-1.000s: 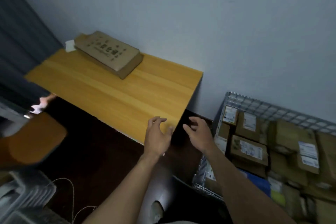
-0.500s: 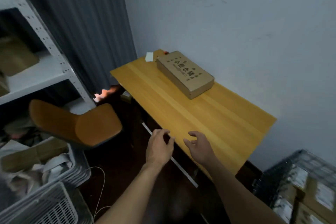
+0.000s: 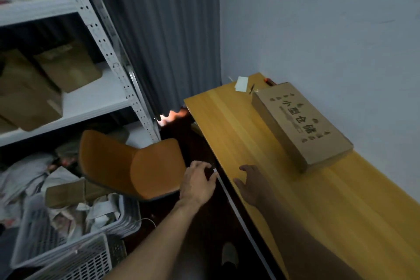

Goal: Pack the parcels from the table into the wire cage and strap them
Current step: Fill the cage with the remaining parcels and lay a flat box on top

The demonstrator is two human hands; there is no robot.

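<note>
Cardboard parcel [image 3: 300, 125] lies flat along the wall-side edge of the table [image 3: 261, 154], well apart from the left hand [image 3: 197, 183] and right hand [image 3: 252, 185], both empty and loosely spread by the near edge, so a one-ended grab may tip it.

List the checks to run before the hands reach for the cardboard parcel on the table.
1. Left hand empty: ok, fingers relaxed, holding nothing.
2. Right hand empty: ok, open above the table edge.
3. Parcel ready to lift: ok, lying flat near the wall, nothing on top.
4. Tabletop between right hand and parcel bare: ok.
5. Wire cage in sight for the drop: not ok, out of frame.
6. Chair clear of left hand: cannot tell, they overlap in this view.
</note>
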